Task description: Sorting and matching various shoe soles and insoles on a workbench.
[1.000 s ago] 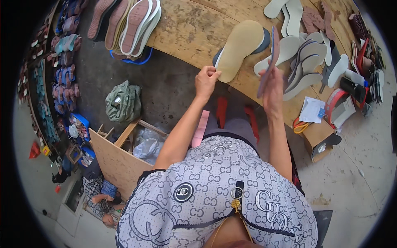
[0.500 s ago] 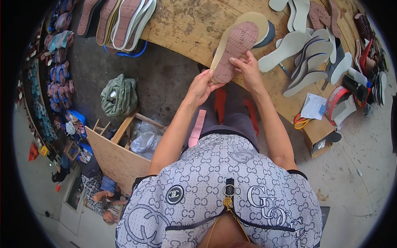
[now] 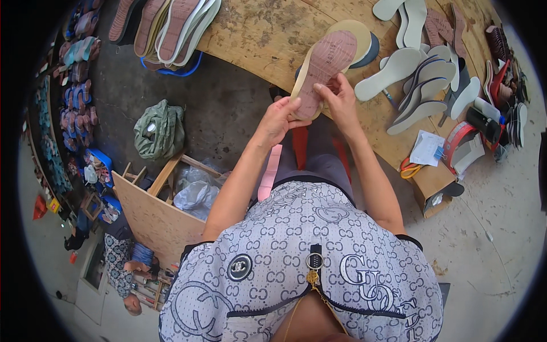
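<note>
Head view. My left hand [image 3: 278, 121] is closed in a pinch, thumb above and fingers below, on the heel end of a dusty-pink insole with fine dark lines [image 3: 327, 65] and on the beige, sole-shaped sheet [image 3: 362, 40] directly beneath it. My right hand [image 3: 341, 101] is partly curled, its thumb on the pink insole near the right border; how firmly its fingers grip, I cannot tell. Both layers lie over the near edge of the wooden table [image 3: 250, 34], heel end toward me and jutting past that edge. A dark-blue sole-shaped piece [image 3: 371, 52] shows beyond their toe end, on the table.

To the right of my hands, near the same edge, lie a single off-white insole [image 3: 390, 74] and an overlapping fan of pale grey insoles with dark-blue edges [image 3: 419, 117]. Toward the table's right end are further white insoles [image 3: 415, 25] and pink patterned insoles [image 3: 440, 27]. By its near right corner stands a brown cardboard box [image 3: 428, 185]. On the floor left of the table sits a crumpled green bag [image 3: 162, 139].
</note>
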Available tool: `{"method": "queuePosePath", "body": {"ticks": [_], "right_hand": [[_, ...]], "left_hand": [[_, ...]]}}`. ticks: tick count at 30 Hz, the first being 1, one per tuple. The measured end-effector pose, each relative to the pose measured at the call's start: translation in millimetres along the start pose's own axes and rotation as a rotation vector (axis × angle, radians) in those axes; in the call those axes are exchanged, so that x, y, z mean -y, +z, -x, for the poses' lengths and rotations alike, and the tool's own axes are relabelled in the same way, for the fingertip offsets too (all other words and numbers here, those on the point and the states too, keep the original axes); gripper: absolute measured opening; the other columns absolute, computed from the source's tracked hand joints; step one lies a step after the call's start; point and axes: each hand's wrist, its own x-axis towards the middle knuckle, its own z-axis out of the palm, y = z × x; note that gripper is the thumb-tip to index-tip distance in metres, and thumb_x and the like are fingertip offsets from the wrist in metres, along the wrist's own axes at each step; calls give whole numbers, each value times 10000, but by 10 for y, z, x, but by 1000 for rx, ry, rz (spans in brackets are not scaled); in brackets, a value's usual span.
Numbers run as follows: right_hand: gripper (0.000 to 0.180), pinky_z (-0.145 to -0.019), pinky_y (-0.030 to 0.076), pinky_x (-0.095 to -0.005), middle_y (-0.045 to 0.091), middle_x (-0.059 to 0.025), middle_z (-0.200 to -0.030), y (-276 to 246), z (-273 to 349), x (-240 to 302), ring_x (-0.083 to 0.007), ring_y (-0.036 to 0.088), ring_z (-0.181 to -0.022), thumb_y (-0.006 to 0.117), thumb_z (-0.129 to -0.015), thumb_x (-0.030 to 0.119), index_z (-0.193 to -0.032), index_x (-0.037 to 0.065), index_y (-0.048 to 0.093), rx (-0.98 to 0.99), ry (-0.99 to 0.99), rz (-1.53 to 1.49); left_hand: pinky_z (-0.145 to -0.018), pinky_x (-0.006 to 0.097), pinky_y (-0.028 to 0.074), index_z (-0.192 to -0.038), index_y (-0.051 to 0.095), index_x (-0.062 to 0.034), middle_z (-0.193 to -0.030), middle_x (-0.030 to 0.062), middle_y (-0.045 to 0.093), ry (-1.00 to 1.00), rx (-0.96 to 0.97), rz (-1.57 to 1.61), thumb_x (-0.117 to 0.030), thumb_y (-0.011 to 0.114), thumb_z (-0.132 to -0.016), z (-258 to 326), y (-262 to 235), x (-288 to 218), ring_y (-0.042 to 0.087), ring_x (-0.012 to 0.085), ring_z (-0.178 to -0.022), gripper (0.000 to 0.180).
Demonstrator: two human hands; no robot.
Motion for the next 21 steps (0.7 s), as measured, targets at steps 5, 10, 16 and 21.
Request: {"method": "queuePosePath", "body": {"ticks": [5, 10, 16, 21], "right_hand": [[335, -763, 501, -282, 643, -113, -1036, -121, 327, 270, -160, 624, -899, 595, -936, 300, -1149, 44, 562, -21, 414, -160], [399, -916, 512, -364, 602, -98, -1239, 51, 171, 373, -223, 613, -1083, 451, -1005, 369, -1261, 73, 533, 24, 522, -929], [370, -959, 508, -465, 574, -125, -1285, 17, 348, 808, -264, 588, -1151, 419, -1024, 250, -1328, 45, 467, 159, 479, -1045], [403, -1020, 457, -468, 540, -130, -1328, 194, 619, 1050, -267, 547, -1207, 354, -1038, 287, -1340, 40, 458, 281, 384, -1105]], "left_hand": [[-874, 326, 555, -1239, 534, 7, -1122, 98, 643, 85, -15, -157, -137, 688, -881, 141, 225, -128, 650, 158, -999, 415], [-846, 286, 541, -1211, 574, 24, -1078, 85, 669, 70, 59, -312, -145, 689, -879, 604, 267, -373, 653, 123, -927, 389], [-811, 256, 522, -1190, 594, 46, -1030, 61, 673, 126, 72, -580, -164, 687, -874, 1198, 260, -811, 636, 95, -895, 391], [-800, 250, 519, -1174, 613, 25, -1021, 55, 679, 181, 44, -587, -140, 671, -881, 1366, 182, -891, 638, 95, -878, 342]]}}
